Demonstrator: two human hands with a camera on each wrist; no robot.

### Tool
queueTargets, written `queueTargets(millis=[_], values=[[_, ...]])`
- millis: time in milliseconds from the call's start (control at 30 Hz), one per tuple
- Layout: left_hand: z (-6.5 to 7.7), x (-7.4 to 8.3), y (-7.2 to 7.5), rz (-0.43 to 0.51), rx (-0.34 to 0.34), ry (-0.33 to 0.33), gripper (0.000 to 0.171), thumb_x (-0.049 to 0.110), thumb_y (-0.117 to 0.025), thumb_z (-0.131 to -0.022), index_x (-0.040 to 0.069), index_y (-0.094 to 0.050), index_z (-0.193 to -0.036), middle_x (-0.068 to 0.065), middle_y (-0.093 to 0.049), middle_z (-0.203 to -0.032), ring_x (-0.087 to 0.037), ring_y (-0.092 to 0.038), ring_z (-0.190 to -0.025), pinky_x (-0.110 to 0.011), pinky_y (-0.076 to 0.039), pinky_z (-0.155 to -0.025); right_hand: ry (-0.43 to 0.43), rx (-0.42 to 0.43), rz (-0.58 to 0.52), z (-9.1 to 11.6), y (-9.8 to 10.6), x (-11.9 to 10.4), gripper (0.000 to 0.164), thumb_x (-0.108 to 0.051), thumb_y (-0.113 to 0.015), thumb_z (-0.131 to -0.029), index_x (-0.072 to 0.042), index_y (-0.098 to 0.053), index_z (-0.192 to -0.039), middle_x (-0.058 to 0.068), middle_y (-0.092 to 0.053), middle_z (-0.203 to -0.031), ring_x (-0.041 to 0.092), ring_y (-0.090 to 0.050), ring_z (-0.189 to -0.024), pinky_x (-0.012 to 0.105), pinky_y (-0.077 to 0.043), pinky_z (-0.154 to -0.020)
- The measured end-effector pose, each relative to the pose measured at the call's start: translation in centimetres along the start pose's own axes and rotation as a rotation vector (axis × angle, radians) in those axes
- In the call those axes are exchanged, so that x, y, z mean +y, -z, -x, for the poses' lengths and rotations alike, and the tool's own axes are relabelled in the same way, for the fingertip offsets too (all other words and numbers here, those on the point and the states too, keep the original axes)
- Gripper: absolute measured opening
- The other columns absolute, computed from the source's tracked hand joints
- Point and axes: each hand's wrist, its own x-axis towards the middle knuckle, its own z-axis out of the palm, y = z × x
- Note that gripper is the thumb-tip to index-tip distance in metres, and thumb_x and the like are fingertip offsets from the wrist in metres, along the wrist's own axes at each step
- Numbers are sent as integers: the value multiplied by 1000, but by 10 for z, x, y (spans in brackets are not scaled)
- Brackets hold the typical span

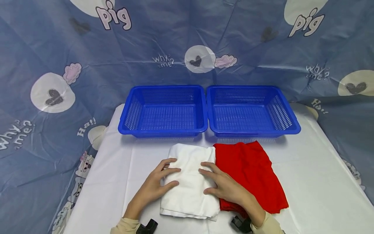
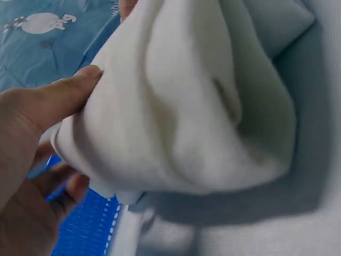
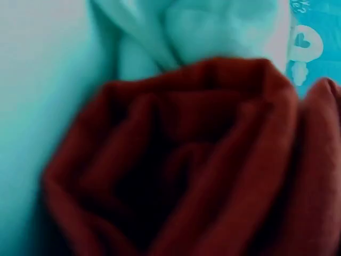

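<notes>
A folded white cloth (image 1: 190, 182) lies in the middle of the table, with layered edges at its near end. My left hand (image 1: 156, 183) touches its left side, fingers spread and slightly bent. On the cloth's right part rests my right hand (image 1: 226, 185), fingers spread too. Beside it and partly under my right forearm lies a red cloth (image 1: 248, 172). In the left wrist view, the thumb of the left hand (image 2: 50, 106) touches the white cloth (image 2: 160, 106), which bulges in loose folds. The right wrist view shows folds of the red cloth (image 3: 213, 160); the right hand is out of sight there.
Two blue plastic baskets stand side by side beyond the cloths: a left basket (image 1: 169, 132) and a right basket (image 1: 254, 132). A white sheet (image 1: 315, 182) covers the table. Behind and at the sides hangs a blue printed curtain (image 1: 146, 39).
</notes>
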Motion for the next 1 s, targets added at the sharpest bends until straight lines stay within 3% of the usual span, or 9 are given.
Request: queueTargets(millis=[100, 300, 467, 733, 1000], values=[[0, 3, 2, -19, -4, -89, 38, 27, -69, -76, 22, -61, -112, 0, -41, -134, -16, -41, -122, -24, -34, -101, 14, 45, -1, -1, -3, 2, 48, -28, -66, -79, -18, -53, -123, -5, -41, -133, 9, -50, -112, 29, -47, -88], [-5, 2, 7, 57, 40, -214, 27, 12, -72, -72, 16, -69, -99, -3, -52, -121, -11, -52, -102, -21, -43, -85, 44, 183, -48, -5, -8, 2, 32, -20, -67, -78, -15, -64, -109, -8, -57, -115, 7, -55, -104, 28, -47, -85], [-11, 1, 9, 123, 71, -274, 24, 6, -71, -71, 12, -70, -94, -7, -57, -113, -13, -56, -96, -22, -45, -81, 57, 261, -95, -5, -5, 1, 28, -18, -68, -77, -18, -66, -104, -10, -61, -106, 4, -58, -98, 24, -47, -83], [-18, 15, 19, 108, 134, -363, 28, 3, -72, -69, 11, -70, -96, -8, -57, -111, -13, -56, -95, -18, -45, -81, 108, 313, -154, -3, 16, -9, 29, -14, -68, -77, -17, -65, -106, -6, -62, -106, 5, -59, -95, 13, -48, -74], [-32, 29, 36, 21, 181, -444, 30, 1, -73, -67, 11, -70, -95, -9, -58, -110, -12, -54, -88, -15, -42, -78, 158, 317, -78, -9, 38, -15, 31, -13, -69, -76, -16, -65, -107, -5, -61, -107, 5, -60, -95, 11, -45, -80]])
